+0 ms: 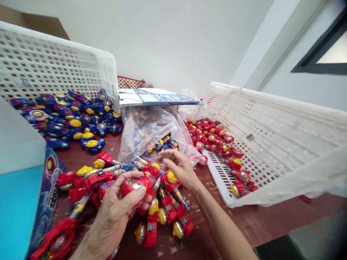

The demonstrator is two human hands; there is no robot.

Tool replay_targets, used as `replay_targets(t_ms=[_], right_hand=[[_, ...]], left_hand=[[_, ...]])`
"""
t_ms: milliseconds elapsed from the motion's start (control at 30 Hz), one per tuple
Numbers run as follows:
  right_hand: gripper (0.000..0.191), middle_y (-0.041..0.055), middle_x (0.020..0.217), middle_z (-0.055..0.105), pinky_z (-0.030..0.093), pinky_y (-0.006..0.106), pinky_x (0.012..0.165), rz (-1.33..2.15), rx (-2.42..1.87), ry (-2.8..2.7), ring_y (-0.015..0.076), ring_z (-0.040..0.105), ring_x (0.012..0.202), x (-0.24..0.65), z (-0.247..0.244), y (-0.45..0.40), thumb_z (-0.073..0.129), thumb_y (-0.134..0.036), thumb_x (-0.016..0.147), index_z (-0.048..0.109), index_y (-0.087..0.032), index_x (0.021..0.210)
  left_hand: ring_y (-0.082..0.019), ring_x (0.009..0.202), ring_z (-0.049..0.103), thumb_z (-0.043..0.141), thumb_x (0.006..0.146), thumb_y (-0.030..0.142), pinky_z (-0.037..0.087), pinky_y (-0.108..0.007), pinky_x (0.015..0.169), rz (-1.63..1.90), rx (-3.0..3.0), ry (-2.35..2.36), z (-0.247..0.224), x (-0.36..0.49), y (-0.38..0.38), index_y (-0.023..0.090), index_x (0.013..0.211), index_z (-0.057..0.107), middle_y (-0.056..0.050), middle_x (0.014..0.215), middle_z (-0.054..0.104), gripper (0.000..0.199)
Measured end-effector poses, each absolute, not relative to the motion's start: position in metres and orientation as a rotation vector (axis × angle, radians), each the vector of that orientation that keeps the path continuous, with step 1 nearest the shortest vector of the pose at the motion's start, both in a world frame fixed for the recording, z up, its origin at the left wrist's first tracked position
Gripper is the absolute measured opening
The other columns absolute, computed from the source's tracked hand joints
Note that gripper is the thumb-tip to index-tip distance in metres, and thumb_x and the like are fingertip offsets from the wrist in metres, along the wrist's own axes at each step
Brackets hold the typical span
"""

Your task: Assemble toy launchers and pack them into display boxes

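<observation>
Fingers of the left hand [116,205] grip and partly hide a red toy [132,185]; the right hand [180,168], unclenched, overlaps the bag [132,139] at twelve o'clock. Tabletop [257,224] ends at four o'clock

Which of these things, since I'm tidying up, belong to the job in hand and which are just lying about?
Apparently in use:
red toy, held in the left hand
clear bag of small parts, by the open right hand
pile of red toys

Probably just lying about:
blue toys at the left basket
flat cartons
brown cardboard
</observation>
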State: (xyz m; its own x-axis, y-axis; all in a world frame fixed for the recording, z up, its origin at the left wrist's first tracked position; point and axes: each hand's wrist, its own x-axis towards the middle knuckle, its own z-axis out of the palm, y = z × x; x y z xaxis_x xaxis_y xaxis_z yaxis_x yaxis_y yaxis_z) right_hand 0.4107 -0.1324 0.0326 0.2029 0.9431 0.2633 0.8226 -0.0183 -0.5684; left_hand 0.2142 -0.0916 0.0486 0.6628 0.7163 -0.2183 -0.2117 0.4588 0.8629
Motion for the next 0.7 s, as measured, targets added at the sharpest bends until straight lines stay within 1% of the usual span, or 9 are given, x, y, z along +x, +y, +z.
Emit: replay_targets(t_ms=[67,133,267,333,467,533,600,633,700], right_hand=[[0.025,0.0095,0.110,0.065,0.047,0.030,0.088,0.183,-2.023,-1.660,0.0159,0.061,0.102,0.445,0.018,-0.099,0.036,-0.010,0.093,0.055,-0.014,0.110],[0.021,0.0109,0.110,0.064,0.045,0.036,0.092,0.150,-2.139,-1.713,0.0203,0.058,0.106,0.469,0.003,-0.070,0.047,-0.006,0.087,0.061,-0.012,0.102],[0.023,0.0086,0.124,0.056,0.043,0.047,0.095,0.064,-2.305,-1.805,0.0243,0.052,0.114,0.484,-0.016,-0.043,0.058,-0.020,0.088,0.060,-0.016,0.111],[0.022,0.0078,0.124,0.055,0.043,0.048,0.096,0.021,-2.370,-1.813,0.0239,0.052,0.114,0.485,-0.018,-0.041,0.056,-0.026,0.091,0.060,-0.017,0.110],[0.023,0.0077,0.114,0.060,0.045,0.046,0.092,-0.016,-2.459,-1.766,0.0226,0.056,0.106,0.483,-0.009,-0.048,0.056,-0.028,0.091,0.059,-0.014,0.108],[0.021,0.0099,0.105,0.063,0.047,0.042,0.087,-0.009,-2.454,-1.731,0.0221,0.060,0.099,0.475,0.003,-0.059,0.051,-0.024,0.093,0.057,-0.011,0.109],[0.023,0.0117,0.103,0.063,0.047,0.035,0.084,0.001,-2.389,-1.730,0.0206,0.061,0.096,0.457,0.018,-0.078,0.042,-0.022,0.096,0.053,-0.011,0.113],[0.025,0.0115,0.105,0.063,0.047,0.032,0.085,0.015,-2.314,-1.754,0.0193,0.060,0.097,0.446,0.026,-0.090,0.038,-0.024,0.098,0.050,-0.012,0.116],[0.025,0.0056,0.112,0.061,0.045,0.025,0.087,0.073,-2.114,-1.838,0.0147,0.058,0.102,0.418,0.041,-0.118,0.034,-0.031,0.100,0.047,-0.020,0.118]], left_hand=[[-0.020,0.063,0.064,0.079,0.061,0.029,0.049,-0.027,0.055,0.647,0.864,0.647,0.051,0.205,-0.087,0.021,0.103,0.054,-0.003,0.074,0.065,0.050],[-0.018,0.059,0.062,0.080,0.058,0.029,0.047,-0.025,0.052,0.658,0.817,0.649,0.051,0.198,-0.083,0.021,0.102,0.055,-0.003,0.073,0.065,0.051],[-0.013,0.051,0.055,0.081,0.058,0.031,0.038,-0.018,0.042,0.690,0.788,0.636,0.049,0.191,-0.074,0.022,0.099,0.055,0.001,0.063,0.061,0.049],[-0.011,0.051,0.054,0.080,0.060,0.031,0.037,-0.017,0.042,0.706,0.763,0.669,0.050,0.188,-0.071,0.022,0.097,0.055,0.001,0.067,0.063,0.045],[-0.009,0.053,0.055,0.077,0.063,0.026,0.046,-0.021,0.050,0.715,0.651,0.756,0.054,0.184,-0.067,0.023,0.100,0.056,0.002,0.077,0.063,0.043],[-0.010,0.051,0.055,0.074,0.066,0.027,0.044,-0.021,0.046,0.725,0.651,0.733,0.054,0.183,-0.064,0.022,0.101,0.055,0.003,0.071,0.059,0.040],[-0.012,0.050,0.054,0.071,0.069,0.026,0.040,-0.021,0.042,0.745,0.671,0.673,0.052,0.182,-0.060,0.021,0.099,0.055,0.003,0.067,0.056,0.034],[-0.012,0.049,0.053,0.069,0.070,0.025,0.039,-0.021,0.041,0.757,0.674,0.646,0.051,0.182,-0.058,0.020,0.097,0.055,0.003,0.066,0.056,0.031],[-0.011,0.047,0.050,0.067,0.069,0.022,0.038,-0.022,0.040,0.785,0.661,0.608,0.051,0.183,-0.056,0.019,0.093,0.056,0.002,0.068,0.056,0.026]])
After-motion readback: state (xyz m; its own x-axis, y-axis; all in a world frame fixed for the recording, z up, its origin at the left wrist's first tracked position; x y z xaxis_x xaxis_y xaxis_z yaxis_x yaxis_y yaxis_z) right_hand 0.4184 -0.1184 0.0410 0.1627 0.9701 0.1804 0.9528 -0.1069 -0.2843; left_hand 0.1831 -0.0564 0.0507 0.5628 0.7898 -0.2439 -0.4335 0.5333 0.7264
